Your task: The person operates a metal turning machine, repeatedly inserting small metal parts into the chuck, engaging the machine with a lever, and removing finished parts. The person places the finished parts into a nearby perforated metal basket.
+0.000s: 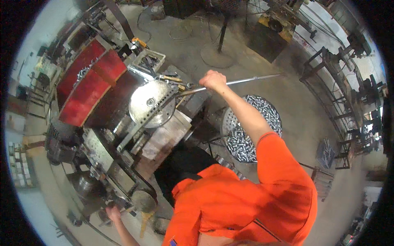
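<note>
My right hand point(213, 80) is closed in a fist around a long metal lever bar point(256, 78), which extends off to the right and runs left to the machine. On the machine, a round steel disc point(138, 103) lies beneath a bar with a row of holes point(158, 105). Down at the lower left, my left hand point(113, 213) appears closed around a thin metal rod point(128, 210) beside the machine's round end point(143, 201). Its fingers are small and partly blurred.
Right of the machine stands a round container point(280, 125) heaped with short shiny metal cylinders point(242, 141). A red metal bin point(88, 100) with small parts is at left. Tools point(170, 78) and a tray point(150, 59) lie behind the disc. Racks point(328, 78) line the right side.
</note>
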Tool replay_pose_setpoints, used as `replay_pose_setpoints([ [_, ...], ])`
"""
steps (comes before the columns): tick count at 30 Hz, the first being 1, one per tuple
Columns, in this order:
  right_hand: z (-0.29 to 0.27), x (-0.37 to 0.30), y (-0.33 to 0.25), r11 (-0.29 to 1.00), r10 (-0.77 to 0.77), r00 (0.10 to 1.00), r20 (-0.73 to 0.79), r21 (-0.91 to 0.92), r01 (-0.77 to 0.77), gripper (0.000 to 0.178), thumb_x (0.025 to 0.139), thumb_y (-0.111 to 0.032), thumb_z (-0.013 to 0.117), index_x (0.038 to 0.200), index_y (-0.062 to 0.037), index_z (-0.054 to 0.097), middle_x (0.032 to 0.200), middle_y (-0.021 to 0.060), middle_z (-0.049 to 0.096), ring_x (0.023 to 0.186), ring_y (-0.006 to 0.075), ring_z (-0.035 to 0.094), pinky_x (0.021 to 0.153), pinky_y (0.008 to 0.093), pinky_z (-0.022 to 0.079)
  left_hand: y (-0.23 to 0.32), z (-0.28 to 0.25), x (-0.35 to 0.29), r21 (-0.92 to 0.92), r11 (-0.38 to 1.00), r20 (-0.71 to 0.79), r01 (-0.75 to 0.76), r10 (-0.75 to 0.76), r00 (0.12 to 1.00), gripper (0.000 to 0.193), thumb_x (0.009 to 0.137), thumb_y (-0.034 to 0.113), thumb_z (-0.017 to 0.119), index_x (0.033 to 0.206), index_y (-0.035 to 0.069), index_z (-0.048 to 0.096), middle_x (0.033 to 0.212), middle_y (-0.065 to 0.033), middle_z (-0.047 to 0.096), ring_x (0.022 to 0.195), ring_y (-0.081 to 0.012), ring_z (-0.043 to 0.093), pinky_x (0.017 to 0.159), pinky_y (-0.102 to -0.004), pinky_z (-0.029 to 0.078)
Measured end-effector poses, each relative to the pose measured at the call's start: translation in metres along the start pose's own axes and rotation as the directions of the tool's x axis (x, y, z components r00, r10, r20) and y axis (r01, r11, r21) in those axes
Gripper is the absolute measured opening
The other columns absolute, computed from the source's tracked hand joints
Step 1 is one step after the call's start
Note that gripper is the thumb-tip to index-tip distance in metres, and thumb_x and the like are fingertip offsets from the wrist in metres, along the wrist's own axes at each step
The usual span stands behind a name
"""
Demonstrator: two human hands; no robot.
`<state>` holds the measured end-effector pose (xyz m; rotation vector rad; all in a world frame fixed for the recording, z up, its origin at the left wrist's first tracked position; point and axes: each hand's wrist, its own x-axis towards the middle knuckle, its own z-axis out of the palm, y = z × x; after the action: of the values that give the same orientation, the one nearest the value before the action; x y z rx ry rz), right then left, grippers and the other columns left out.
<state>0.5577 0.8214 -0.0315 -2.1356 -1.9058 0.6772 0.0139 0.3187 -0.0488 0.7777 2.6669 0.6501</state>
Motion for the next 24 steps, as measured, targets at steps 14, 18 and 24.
replay_pose_setpoints([
  [14, 0.005, -0.079, 0.171, 0.970, -0.189, 0.981, -0.051, -0.166, 0.178, 0.027, 0.071, -0.026, 0.060, 0.089, -0.0060, 0.069, 0.091, 0.0168, 0.067, 0.087, 0.0274, 0.065, 0.078, 0.0343, 0.050, 0.017, 0.000, -0.004, 0.066, 0.997, -0.057, -0.031, 0.035, 0.998, 0.035, 0.082, 0.027, 0.061, 0.107, 0.001, 0.060, 0.103, -0.0117, 0.064, 0.093, -0.0255, 0.059, 0.082, -0.0377, 0.043],
  [18, 0.068, -0.067, 0.216, 0.946, 0.159, 0.984, 0.076, -0.297, -0.129, 0.035, 0.072, -0.034, 0.055, 0.088, -0.0058, 0.069, 0.099, 0.0181, 0.064, 0.090, 0.0331, 0.063, 0.082, 0.0400, 0.049, -0.002, 0.010, -0.002, 0.244, 0.966, -0.240, -0.090, 0.150, 0.959, 0.036, 0.085, 0.033, 0.057, 0.103, 0.003, 0.064, 0.095, -0.0158, 0.064, 0.084, -0.0270, 0.060, 0.073, -0.0395, 0.045],
  [24, 0.071, -0.077, 0.176, 0.852, 0.253, 0.966, 0.061, -0.487, -0.192, 0.045, 0.070, -0.033, 0.058, 0.105, -0.0061, 0.063, 0.114, 0.0158, 0.060, 0.106, 0.0284, 0.057, 0.092, 0.0356, 0.045, -0.006, 0.005, -0.006, 0.194, 0.980, -0.190, -0.055, 0.093, 0.977, 0.039, 0.082, 0.036, 0.057, 0.104, 0.004, 0.064, 0.094, -0.0162, 0.064, 0.083, -0.0296, 0.059, 0.074, -0.0385, 0.044],
])
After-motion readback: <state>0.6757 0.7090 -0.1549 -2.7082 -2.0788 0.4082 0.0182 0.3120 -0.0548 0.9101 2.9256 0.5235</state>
